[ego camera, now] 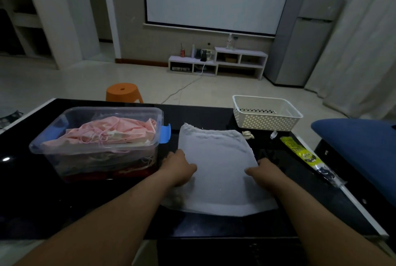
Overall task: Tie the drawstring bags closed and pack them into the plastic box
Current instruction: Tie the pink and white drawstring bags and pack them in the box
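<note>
A pale grey drawstring bag (216, 158) lies flat on the black table (214, 113), its gathered mouth pointing away from me. My left hand (179, 166) holds the bag's left edge, thumb on top. My right hand (262, 171) holds the right edge the same way. To the left stands a clear plastic box (70, 154) with blue latches, holding a pink drawstring bag (111, 130) on top of darker ones.
A white perforated basket (265, 113) stands at the table's back right. A small pale object (248, 135) and a yellow-and-black packet (304, 153) lie to the right of the bag. A blue cushion (360, 147) sits beyond the table's right edge, an orange stool (123, 92) behind the table.
</note>
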